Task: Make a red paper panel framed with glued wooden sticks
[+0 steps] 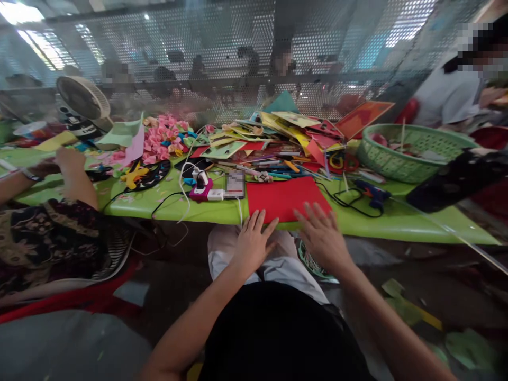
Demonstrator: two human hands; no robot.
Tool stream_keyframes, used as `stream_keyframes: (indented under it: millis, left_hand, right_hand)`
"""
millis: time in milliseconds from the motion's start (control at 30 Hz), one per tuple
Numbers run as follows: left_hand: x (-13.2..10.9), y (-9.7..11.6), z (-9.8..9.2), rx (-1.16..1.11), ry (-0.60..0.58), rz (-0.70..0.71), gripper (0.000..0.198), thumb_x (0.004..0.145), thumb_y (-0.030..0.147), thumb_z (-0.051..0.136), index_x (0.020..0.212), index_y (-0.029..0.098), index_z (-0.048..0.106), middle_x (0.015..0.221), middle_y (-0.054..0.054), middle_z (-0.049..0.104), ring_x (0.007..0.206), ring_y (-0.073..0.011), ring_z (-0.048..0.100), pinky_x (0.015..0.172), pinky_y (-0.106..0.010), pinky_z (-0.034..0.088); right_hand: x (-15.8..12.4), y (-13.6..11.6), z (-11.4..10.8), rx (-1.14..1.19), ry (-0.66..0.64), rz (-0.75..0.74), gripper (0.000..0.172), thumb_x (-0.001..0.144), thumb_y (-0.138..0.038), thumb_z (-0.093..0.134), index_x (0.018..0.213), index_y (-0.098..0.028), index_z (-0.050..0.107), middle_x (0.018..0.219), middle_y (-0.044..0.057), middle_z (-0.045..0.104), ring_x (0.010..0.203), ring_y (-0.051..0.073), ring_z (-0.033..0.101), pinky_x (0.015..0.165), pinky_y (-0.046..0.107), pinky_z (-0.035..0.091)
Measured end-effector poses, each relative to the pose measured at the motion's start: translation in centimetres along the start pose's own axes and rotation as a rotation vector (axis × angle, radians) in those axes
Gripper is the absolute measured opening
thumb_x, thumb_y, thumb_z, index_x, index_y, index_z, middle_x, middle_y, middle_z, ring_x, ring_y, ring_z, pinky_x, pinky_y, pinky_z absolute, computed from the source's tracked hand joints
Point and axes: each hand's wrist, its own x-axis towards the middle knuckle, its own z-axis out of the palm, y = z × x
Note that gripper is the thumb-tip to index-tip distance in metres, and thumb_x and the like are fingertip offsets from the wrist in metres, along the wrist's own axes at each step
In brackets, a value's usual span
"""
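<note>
A red sheet of paper [282,197] lies flat at the near edge of the green table [400,222]. My left hand [253,242] reaches toward its near left corner with fingers stretched out and apart, holding nothing. My right hand [322,234] hovers at the sheet's near right edge, fingers spread and a little blurred by motion, also without anything in it. Both hands sit just below the table's edge, above my lap.
A heap of coloured paper [278,135], pink paper flowers [164,137], a glue gun [371,194], a green basket [413,151] and a small fan [83,100] crowd the table. Another person's hand [71,164] works at the left; a second person sits at the far right.
</note>
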Motion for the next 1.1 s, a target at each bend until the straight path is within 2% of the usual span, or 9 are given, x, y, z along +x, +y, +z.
stream_keyframes:
  millis: [100, 233, 467, 633, 767, 867, 933, 1000, 1100]
  left_hand:
    - [0.0, 0.0, 0.0, 0.007, -0.009, -0.004, 0.063, 0.098, 0.042, 0.063, 0.155, 0.022, 0.048, 0.167, -0.019, 0.034, 0.156, -0.0359, 0.032, 0.125, -0.052, 0.032]
    - [-0.1, -0.3, -0.1, -0.008, -0.005, -0.002, 0.064, 0.098, 0.035, 0.063, 0.158, 0.024, 0.044, 0.168, -0.017, 0.033, 0.157, -0.0337, 0.03, 0.125, -0.053, 0.033]
    - [0.0, -0.5, 0.4, -0.02, 0.024, -0.003, 0.065, 0.099, 0.036, 0.06, 0.16, 0.027, 0.04, 0.169, -0.014, 0.034, 0.157, -0.032, 0.03, 0.125, -0.053, 0.033]
    - [0.0, -0.5, 0.5, -0.021, 0.036, -0.008, 0.064, 0.099, 0.036, 0.061, 0.16, 0.026, 0.041, 0.168, -0.014, 0.035, 0.156, -0.0317, 0.032, 0.126, -0.052, 0.033]
    - [0.1, -0.5, 0.3, -0.03, 0.053, -0.009, 0.062, 0.098, 0.036, 0.062, 0.157, 0.027, 0.045, 0.167, -0.014, 0.038, 0.155, -0.0319, 0.035, 0.125, -0.052, 0.034]
    - [0.6, -0.3, 0.2, -0.045, 0.043, 0.01, 0.059, 0.098, 0.037, 0.062, 0.155, 0.029, 0.048, 0.165, -0.012, 0.041, 0.153, -0.0313, 0.038, 0.124, -0.052, 0.036]
    - [1.3, -0.1, 0.0, -0.049, 0.027, 0.022, 0.056, 0.098, 0.039, 0.062, 0.153, 0.03, 0.05, 0.164, -0.012, 0.043, 0.152, -0.0314, 0.04, 0.123, -0.053, 0.037]
    - [2.0, 0.0, -0.4, -0.052, 0.017, 0.026, 0.051, 0.099, 0.041, 0.06, 0.149, 0.03, 0.055, 0.16, -0.012, 0.048, 0.149, -0.0319, 0.044, 0.122, -0.054, 0.037]
    - [3.0, 0.1, -1.5, -0.073, -0.003, 0.0, 0.042, 0.1, 0.045, 0.057, 0.138, 0.029, 0.064, 0.147, -0.011, 0.06, 0.137, -0.0308, 0.055, 0.121, -0.055, 0.038]
  right_hand:
    - [0.7, -3.1, 0.4, 0.122, -0.078, -0.185, 0.06, 0.104, -0.038, 0.048, 0.162, -0.027, 0.038, 0.167, 0.007, 0.041, 0.154, 0.027, 0.035, 0.123, 0.052, 0.031]
    - [0.3, -3.5, 0.9, 0.172, -0.074, -0.134, 0.064, 0.105, -0.038, 0.045, 0.166, -0.03, 0.026, 0.166, 0.005, 0.042, 0.152, 0.025, 0.04, 0.123, 0.052, 0.03]
    - [-3.0, 2.5, 0.3, 0.072, -0.03, 0.095, 0.058, 0.108, -0.039, 0.038, 0.164, -0.032, 0.029, 0.163, 0.004, 0.047, 0.149, 0.024, 0.044, 0.121, 0.053, 0.031]
    - [-5.0, 6.5, -0.2, -0.009, 0.048, 0.249, 0.051, 0.108, -0.039, 0.036, 0.159, -0.032, 0.039, 0.156, 0.005, 0.056, 0.145, 0.026, 0.05, 0.122, 0.059, 0.026]
    - [-5.0, 8.2, -0.4, -0.042, 0.151, 0.318, 0.05, 0.106, -0.041, 0.039, 0.153, -0.027, 0.049, 0.143, 0.011, 0.066, 0.139, 0.031, 0.054, 0.117, 0.06, 0.033]
    - [-3.9, 8.0, -0.3, 0.014, 0.186, 0.234, 0.056, 0.105, -0.041, 0.042, 0.158, -0.023, 0.042, 0.148, 0.015, 0.061, 0.141, 0.031, 0.052, 0.117, 0.056, 0.038]
    - [-2.8, 7.3, -0.1, 0.071, 0.126, 0.121, 0.057, 0.105, -0.04, 0.043, 0.16, -0.025, 0.038, 0.157, 0.013, 0.053, 0.145, 0.029, 0.048, 0.119, 0.054, 0.037]
    - [-1.7, 6.4, 0.3, 0.109, 0.033, 0.019, 0.054, 0.106, -0.042, 0.043, 0.158, -0.029, 0.042, 0.161, 0.01, 0.049, 0.147, 0.028, 0.046, 0.12, 0.053, 0.038]
    - [-0.3, 5.6, 0.5, 0.14, -0.041, -0.059, 0.049, 0.105, -0.044, 0.046, 0.152, -0.03, 0.052, 0.159, 0.009, 0.052, 0.145, 0.03, 0.049, 0.116, 0.054, 0.043]
